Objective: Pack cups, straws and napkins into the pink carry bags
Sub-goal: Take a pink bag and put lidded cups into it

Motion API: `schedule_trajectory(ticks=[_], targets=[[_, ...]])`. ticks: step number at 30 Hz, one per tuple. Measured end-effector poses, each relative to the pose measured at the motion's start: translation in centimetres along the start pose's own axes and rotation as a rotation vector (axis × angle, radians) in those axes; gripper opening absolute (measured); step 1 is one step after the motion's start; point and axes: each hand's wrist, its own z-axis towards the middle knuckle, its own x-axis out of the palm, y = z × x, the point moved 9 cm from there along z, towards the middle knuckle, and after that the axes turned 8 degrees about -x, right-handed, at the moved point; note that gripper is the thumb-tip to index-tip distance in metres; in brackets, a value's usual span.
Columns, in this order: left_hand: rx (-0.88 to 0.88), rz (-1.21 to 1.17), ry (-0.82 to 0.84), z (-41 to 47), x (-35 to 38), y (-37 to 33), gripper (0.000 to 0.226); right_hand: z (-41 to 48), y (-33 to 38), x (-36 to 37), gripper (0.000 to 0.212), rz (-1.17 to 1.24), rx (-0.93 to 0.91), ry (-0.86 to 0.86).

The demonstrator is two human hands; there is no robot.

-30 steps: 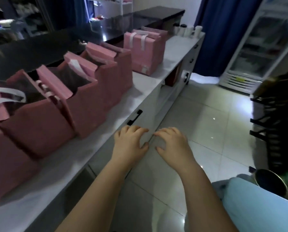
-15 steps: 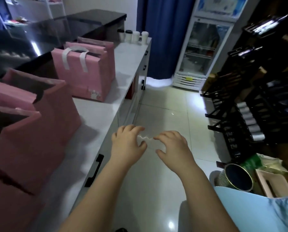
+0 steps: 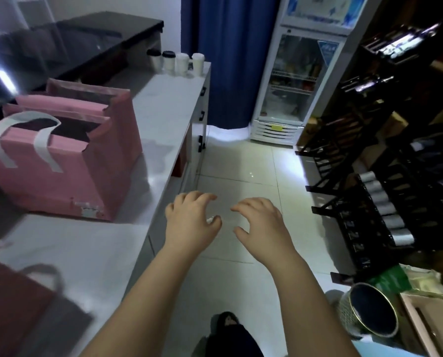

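Head-camera view along a white bench (image 3: 163,112) in a dim shop. In the last second the view has swung away from the row of open bags, so one pink carry bag (image 3: 61,161) with white handles now fills the left, its top open. A second bag (image 3: 86,95) touches it behind. Four lidded cups (image 3: 181,63) stand well beyond the bag at the bench's far end, so the person is probably walking to fetch them. The left hand (image 3: 192,217) and right hand (image 3: 261,222) float over the floor, right of the bag and slightly wider apart than before, fingers loosely curled. The right looks empty. A pale speck at the left thumb is too small to identify. Further right of the bag, a black rack (image 3: 382,176) and a round bin (image 3: 369,315) narrow the aisle. A glass-door fridge (image 3: 300,86) stands beyond.
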Motion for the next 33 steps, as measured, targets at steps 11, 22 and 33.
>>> schedule_trajectory(ticks=[11, 22, 33], targets=[[-0.237, 0.056, -0.299, 23.2, -5.8, 1.0, 0.046, 27.8, -2.9, -1.7, 0.035, 0.196, -0.377, -0.023], [-0.602, 0.083, -0.586, 32.9, -15.6, 13.4, 0.049, 47.7, 7.7, 2.6, 0.032, 0.258, -0.777, -0.019], [-0.917, 0.201, -0.618, 35.8, -18.4, 21.1, 0.039, 58.2, 18.6, 8.2, 0.028, 0.361, -1.094, 0.099]])
